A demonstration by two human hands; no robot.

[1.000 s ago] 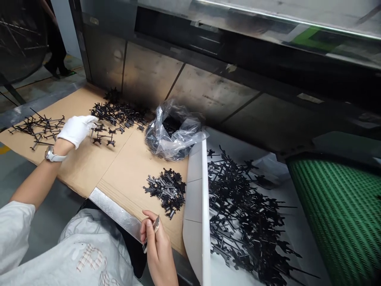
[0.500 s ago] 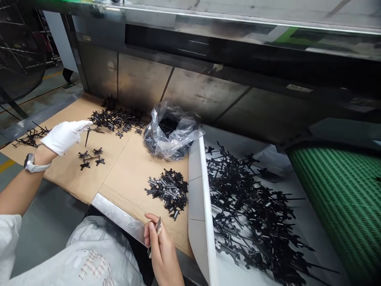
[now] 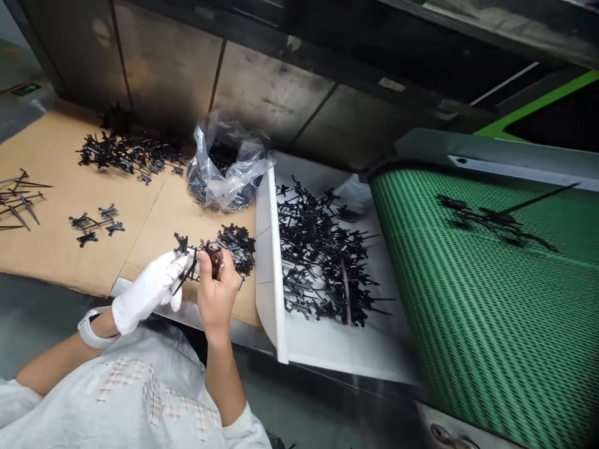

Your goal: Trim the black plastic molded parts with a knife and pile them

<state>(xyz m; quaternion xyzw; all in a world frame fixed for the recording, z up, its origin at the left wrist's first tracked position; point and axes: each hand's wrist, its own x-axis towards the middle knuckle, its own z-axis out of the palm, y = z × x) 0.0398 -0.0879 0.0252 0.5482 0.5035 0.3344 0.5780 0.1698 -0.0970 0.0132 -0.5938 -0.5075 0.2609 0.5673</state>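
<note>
My left hand (image 3: 150,290), in a white glove, pinches a black plastic sprue piece (image 3: 187,257) in front of me. My bare right hand (image 3: 216,290) is closed on a small cutting tool (image 3: 216,259) whose tip meets that same piece. Both hands hover over the near edge of the cardboard sheet (image 3: 56,249). Just beyond them lies a small heap of cut black parts (image 3: 238,242).
A white tray (image 3: 269,274) holds a tangle of black sprues (image 3: 318,249). A clear plastic bag (image 3: 224,168) of parts sits behind. More sprue piles (image 3: 126,153) and one loose sprue (image 3: 96,223) lie on the cardboard. A green conveyor belt (image 3: 491,299) carries another sprue (image 3: 496,218).
My left hand came from the far left back to my front with a black piece. My right hand rose to meet it. The view swung right, showing the conveyor.
</note>
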